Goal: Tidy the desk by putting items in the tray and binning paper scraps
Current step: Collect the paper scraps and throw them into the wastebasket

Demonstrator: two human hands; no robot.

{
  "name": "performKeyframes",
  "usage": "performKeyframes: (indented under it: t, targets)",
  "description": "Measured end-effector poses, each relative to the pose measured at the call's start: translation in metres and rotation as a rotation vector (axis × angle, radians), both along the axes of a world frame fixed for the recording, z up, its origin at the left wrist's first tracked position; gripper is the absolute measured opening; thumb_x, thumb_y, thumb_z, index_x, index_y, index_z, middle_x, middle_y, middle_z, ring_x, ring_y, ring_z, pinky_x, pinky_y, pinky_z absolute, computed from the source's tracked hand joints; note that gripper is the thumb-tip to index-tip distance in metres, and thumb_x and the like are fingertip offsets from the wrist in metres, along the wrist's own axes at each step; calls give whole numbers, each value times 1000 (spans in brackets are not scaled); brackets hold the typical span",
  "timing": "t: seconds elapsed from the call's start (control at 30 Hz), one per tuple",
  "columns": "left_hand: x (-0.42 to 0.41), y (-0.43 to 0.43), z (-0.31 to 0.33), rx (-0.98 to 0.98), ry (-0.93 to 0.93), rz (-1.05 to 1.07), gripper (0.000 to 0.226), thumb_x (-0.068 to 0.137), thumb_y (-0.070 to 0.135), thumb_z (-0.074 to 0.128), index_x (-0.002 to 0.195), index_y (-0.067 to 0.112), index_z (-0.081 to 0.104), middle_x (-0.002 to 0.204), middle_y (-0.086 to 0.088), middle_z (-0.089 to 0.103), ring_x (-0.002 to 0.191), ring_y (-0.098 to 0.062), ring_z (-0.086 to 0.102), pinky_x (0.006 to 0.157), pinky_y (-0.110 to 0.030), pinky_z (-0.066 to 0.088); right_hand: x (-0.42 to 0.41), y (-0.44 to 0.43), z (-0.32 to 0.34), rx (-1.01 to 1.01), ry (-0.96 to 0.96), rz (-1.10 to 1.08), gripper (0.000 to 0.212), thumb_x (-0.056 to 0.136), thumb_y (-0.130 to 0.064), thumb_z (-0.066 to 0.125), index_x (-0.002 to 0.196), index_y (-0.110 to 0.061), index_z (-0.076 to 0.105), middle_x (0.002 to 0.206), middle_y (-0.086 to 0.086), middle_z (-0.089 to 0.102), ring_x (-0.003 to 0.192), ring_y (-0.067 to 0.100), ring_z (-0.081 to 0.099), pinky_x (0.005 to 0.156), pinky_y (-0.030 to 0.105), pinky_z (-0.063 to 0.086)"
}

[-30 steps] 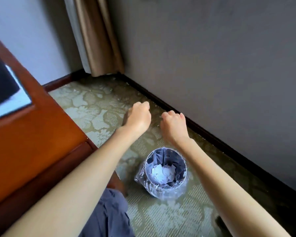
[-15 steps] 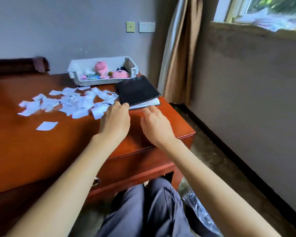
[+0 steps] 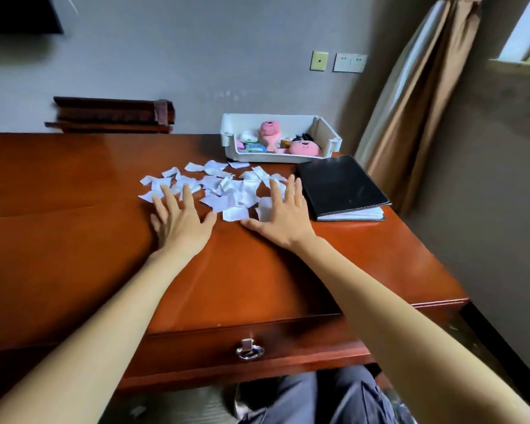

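Resting left hand (image 3: 181,220) and right hand (image 3: 283,218) flat on desk (image 3: 74,240), fingers (image 3: 166,195) spread wide, reaching onto scraps (image 3: 224,188), gripping nothing.

Brown curtain (image 3: 410,87) hanging at right beside window (image 3: 523,29), yellowish plate (image 3: 319,60) and white socket (image 3: 349,62) on grey wall, dark wooden rack (image 3: 110,114) below, black screen (image 3: 19,13) top left.
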State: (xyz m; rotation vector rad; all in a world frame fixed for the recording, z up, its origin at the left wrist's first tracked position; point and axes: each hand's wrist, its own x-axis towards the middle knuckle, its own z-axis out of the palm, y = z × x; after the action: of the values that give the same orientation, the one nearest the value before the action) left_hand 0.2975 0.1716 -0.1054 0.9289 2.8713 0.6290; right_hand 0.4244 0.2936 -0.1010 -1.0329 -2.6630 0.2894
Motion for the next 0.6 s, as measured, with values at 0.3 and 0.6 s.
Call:
performKeyframes:
  t: [0.3, 0.6]
  targets:
    - [-10, 37, -2, -107, 42, -299, 64, 91, 62, 28, 147, 37, 12, 159, 4, 10, 147, -18, 5, 119, -44, 0, -14, 25, -5, -113, -31, 27, 76, 83, -65, 43, 143, -20, 31, 148, 9, 33, 137, 31, 29, 115, 40, 22]
    - [-4, 47, -1, -9, 246, -252, 44, 98, 28, 41, 139, 14, 37, 138, -10, 43, 128, -28, 38, 105, -36, 33, -6, 21, 1, 60, 55, 18, 38, 93, -32, 50, 123, -8, 53, 125, 13, 49, 114, 31, 45, 94, 37, 40]
